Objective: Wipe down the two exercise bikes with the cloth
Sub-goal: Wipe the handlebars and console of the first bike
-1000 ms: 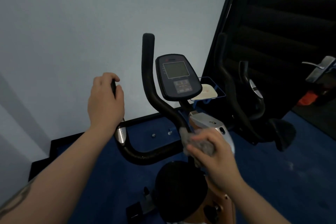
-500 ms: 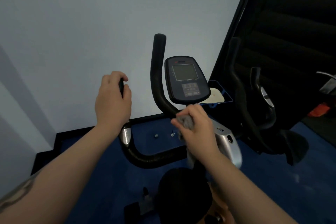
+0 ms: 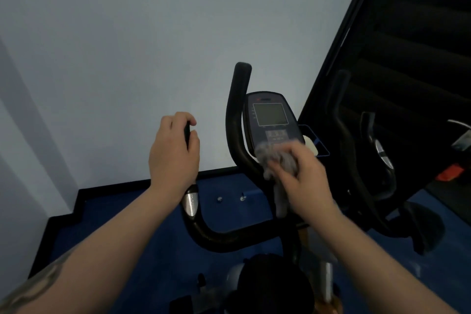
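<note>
grey cloth [image 3: 277, 160] sits bunched in the right hand [image 3: 304, 181], fingers curled round it, pressed against the bottom edge of the bike console [image 3: 270, 120]. left hand [image 3: 173, 153] wraps the left handlebar [image 3: 187, 132]. second exercise bike [image 3: 362, 160] stands just beside, on blue floor [image 3: 153, 237].

A crumpled grey cloth [image 3: 276, 159] is bunched under the right hand [image 3: 303, 181] against the lower edge of the nearer black exercise bike's console [image 3: 270, 120] (screen dark); a second black bike [image 3: 356, 160] stands right of that hand.
</note>
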